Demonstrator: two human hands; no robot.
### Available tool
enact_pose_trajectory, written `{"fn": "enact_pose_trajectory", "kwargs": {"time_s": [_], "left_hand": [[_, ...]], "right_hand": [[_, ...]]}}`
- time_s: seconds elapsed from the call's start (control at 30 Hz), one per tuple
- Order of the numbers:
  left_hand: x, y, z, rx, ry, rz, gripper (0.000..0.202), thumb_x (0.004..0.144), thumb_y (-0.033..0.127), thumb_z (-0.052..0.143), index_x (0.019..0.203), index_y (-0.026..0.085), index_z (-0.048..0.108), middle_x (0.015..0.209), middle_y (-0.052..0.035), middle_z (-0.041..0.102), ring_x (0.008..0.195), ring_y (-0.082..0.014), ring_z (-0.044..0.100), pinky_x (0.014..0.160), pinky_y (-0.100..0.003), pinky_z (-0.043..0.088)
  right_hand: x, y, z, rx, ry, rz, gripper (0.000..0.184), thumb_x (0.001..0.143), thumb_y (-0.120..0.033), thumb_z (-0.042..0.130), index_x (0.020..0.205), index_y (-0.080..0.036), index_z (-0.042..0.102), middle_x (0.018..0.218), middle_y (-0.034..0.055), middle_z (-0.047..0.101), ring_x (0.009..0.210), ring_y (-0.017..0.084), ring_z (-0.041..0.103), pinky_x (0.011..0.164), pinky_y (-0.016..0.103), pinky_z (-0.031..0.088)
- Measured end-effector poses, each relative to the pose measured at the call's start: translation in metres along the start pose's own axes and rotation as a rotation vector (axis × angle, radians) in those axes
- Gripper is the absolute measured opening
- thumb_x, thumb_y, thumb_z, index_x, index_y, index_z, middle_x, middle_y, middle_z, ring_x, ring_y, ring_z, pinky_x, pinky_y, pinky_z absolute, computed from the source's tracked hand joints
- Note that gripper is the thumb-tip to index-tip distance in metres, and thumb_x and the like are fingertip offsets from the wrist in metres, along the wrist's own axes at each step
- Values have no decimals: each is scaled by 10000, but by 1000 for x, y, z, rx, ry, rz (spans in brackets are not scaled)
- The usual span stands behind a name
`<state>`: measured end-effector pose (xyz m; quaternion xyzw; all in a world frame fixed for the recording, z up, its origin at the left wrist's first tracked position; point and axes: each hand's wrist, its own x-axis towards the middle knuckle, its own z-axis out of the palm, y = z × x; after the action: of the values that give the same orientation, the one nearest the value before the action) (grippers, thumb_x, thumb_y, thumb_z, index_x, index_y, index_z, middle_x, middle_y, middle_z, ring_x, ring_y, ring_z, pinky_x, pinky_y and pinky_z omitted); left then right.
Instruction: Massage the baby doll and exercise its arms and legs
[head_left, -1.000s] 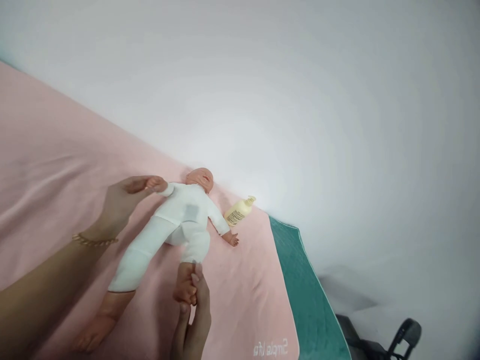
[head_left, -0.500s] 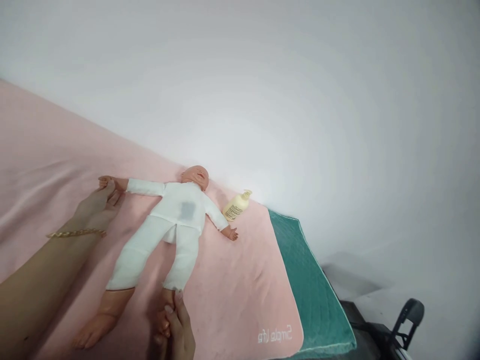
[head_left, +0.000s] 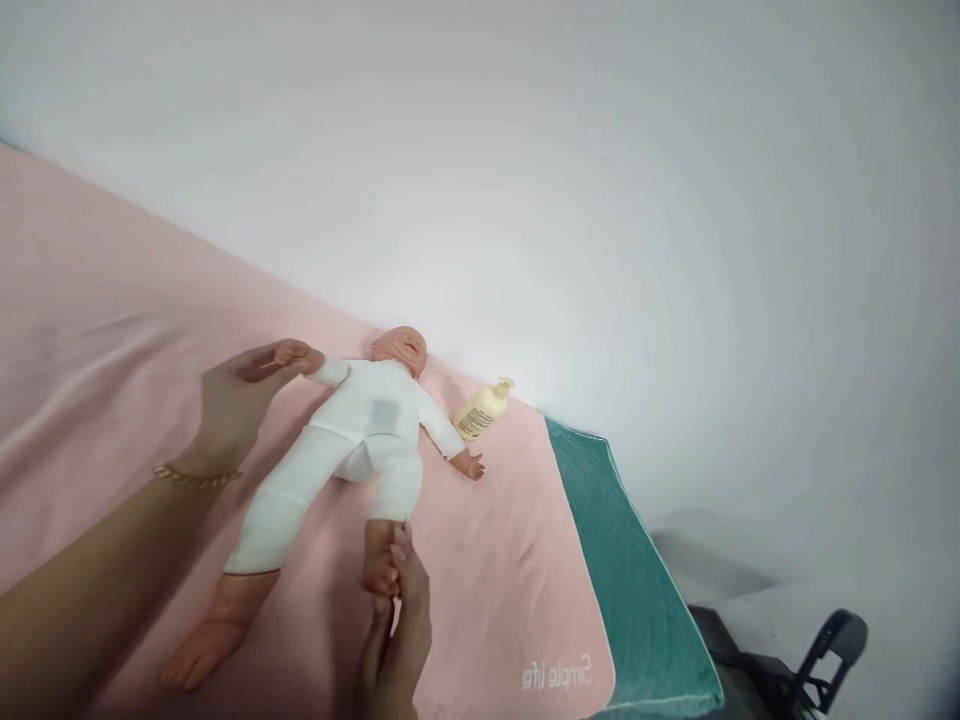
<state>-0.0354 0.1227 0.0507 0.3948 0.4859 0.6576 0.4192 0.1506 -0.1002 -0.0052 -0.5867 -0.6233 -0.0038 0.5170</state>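
Note:
A baby doll point(head_left: 360, 430) in a white suit lies on its back on a pink cloth point(head_left: 112, 330). My left hand point(head_left: 240, 400), with a gold bracelet at the wrist, is closed round the doll's hand and holds that arm bent in toward the chest. My right hand point(head_left: 397, 630) grips one of the doll's feet from below, and that knee is bent up toward the body. The doll's other leg lies straight, and its other arm rests out to the side on the cloth.
A cream pump bottle point(head_left: 484, 408) lies on the pink cloth beside the doll's head, by the white wall. A green padded mat point(head_left: 637, 600) shows under the cloth's right edge. A dark chair point(head_left: 817, 660) stands at the lower right.
Half a second ago the doll's arm and leg were stretched out; now my left hand has brought the arm in and my right hand has pushed the foot up, bending the knee.

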Motion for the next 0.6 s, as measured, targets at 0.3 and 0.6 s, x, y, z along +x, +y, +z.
{"fn": "enact_pose_trajectory", "kwargs": {"time_s": [0.3, 0.6], "left_hand": [[-3, -25, 13, 444, -477, 358, 288, 795, 521, 652, 972, 339, 789, 1122, 36, 743, 1158, -264, 632, 1094, -375, 410], [8, -36, 17, 536, -720, 563, 286, 858, 441, 567, 954, 288, 789, 1109, -5, 746, 1129, -280, 668, 1091, -450, 401]], "right_hand": [[91, 19, 35, 55, 44, -23, 384, 1032, -297, 382, 1360, -180, 545, 1334, 125, 631, 1266, 198, 594, 1005, 326, 534], [119, 12, 38, 131, -36, 69, 401, 1022, -345, 409, 1355, -175, 554, 1300, 118, 637, 1225, 185, 599, 1022, 315, 500]]}}
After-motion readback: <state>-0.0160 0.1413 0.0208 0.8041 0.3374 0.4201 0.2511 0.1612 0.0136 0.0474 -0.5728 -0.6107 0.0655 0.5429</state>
